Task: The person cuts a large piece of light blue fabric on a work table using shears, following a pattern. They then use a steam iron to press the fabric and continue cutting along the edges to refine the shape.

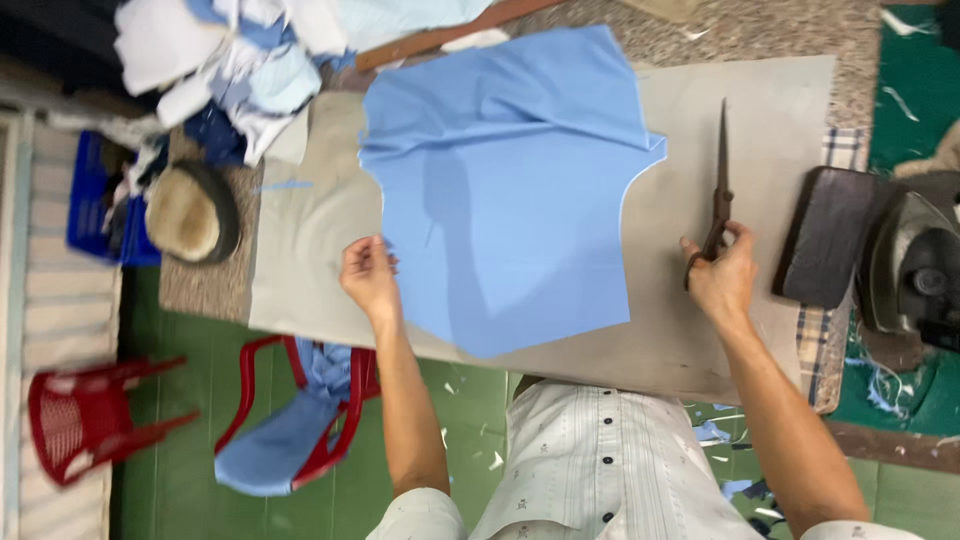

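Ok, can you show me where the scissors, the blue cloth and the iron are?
scissors (720, 190): head view, on the blades above the right hand.
blue cloth (500, 210): head view, on its flat middle.
iron (915, 270): head view, on its dark body.

between the fingers of the left hand (368, 275) and those of the right hand (722, 278) lies only flat blue cloth (500, 190) on the grey board (780, 110), nothing raised to block a pass. the scissors (719, 195) reach away from the right fingers over bare board. just right of those fingers stand a dark pad (826, 235) and an iron (915, 270), closing that side. beyond the left fingers, a round brush (192, 212) and a fabric heap (240, 60) crowd the far corner.
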